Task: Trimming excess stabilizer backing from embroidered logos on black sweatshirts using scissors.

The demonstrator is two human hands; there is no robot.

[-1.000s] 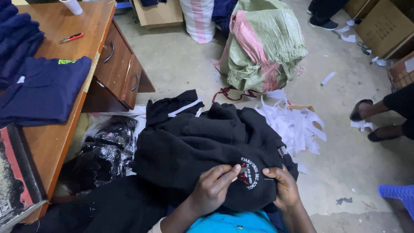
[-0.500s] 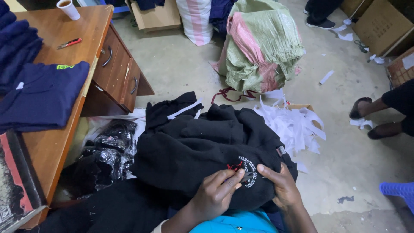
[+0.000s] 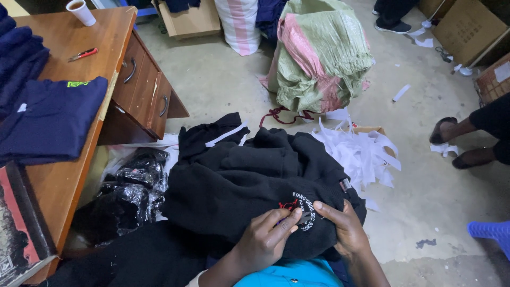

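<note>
**Both hands at the badge of a black sweater**

A black sweater [image 3: 249, 180] lies bunched on the person's lap, spilling over a heap of dark clothing. The left hand [image 3: 265, 242] pinches a small tool [image 3: 304, 217] between thumb and fingers, the tip resting at the round embroidered badge [image 3: 297, 204]; what kind of tool it is cannot be told. The right hand [image 3: 345, 231] lies flat on the cloth just beside the badge, fingers narrow and pressing the fabric taut.

Beyond the sweater, white paper scraps [image 3: 361, 151] litter the concrete floor [image 3: 223, 79], and a green and pink sack [image 3: 319, 53] stands farther off. To the left, a wooden worktop [image 3: 69, 40] carries folded navy garments [image 3: 50, 119], a paper cup [image 3: 82, 11] and red-handled snips [image 3: 82, 53].
</note>
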